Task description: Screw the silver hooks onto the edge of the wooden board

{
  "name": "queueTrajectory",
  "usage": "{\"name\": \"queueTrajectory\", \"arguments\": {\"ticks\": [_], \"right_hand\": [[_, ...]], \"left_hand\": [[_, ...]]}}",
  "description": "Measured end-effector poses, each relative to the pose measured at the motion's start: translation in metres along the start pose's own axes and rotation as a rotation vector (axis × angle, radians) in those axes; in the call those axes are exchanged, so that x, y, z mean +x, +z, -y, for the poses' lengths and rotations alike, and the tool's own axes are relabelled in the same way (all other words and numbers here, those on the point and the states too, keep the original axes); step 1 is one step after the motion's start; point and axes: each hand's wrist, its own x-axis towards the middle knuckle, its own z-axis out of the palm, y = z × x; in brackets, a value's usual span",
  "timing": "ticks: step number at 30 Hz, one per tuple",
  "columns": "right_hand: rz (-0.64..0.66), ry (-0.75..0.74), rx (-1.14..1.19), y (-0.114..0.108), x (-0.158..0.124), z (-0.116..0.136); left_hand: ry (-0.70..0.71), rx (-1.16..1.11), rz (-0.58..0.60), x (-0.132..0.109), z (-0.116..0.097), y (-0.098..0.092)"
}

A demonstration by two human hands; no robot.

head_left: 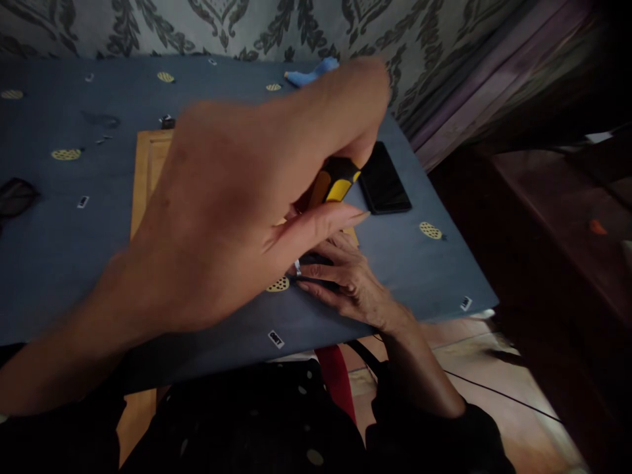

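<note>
My left hand (232, 191) is raised close to the camera, its fingers wrapped round the black-and-yellow handle of what looks like a screwdriver (336, 179). Most of its shaft is hidden behind the hand. Lower down, my right hand (348, 276) rests on the table with its fingers over a small dark object (318, 259), holding it against the surface. A small silvery metal part (297, 266) shows by the fingertips. I cannot make out what the dark object is. Behind my left hand lies a wooden board (143, 171), largely covered from view.
A black phone (385, 181) lies right of the board. At the back is a blue cloth-like item (313, 71). Dark glasses (17, 196) sit at the left, and a small dark piece (168, 122) by the board's top edge. The blue tablecloth (444, 276) ends at the right.
</note>
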Motion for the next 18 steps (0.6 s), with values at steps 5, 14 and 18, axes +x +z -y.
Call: {"name": "queueTrajectory", "arguments": {"ticks": [5,14,18], "right_hand": [[0.003,0.017,0.018,0.000,0.000,0.000],[-0.012,-0.002,0.012,0.003,-0.003,-0.002],[-0.017,-0.012,0.012,0.002,-0.001,-0.001]], "left_hand": [[0.012,0.040,0.001,0.001,0.003,0.002],[-0.009,-0.058,0.097,0.001,0.009,0.014],[-0.153,-0.200,0.110,0.004,0.006,0.014]]}}
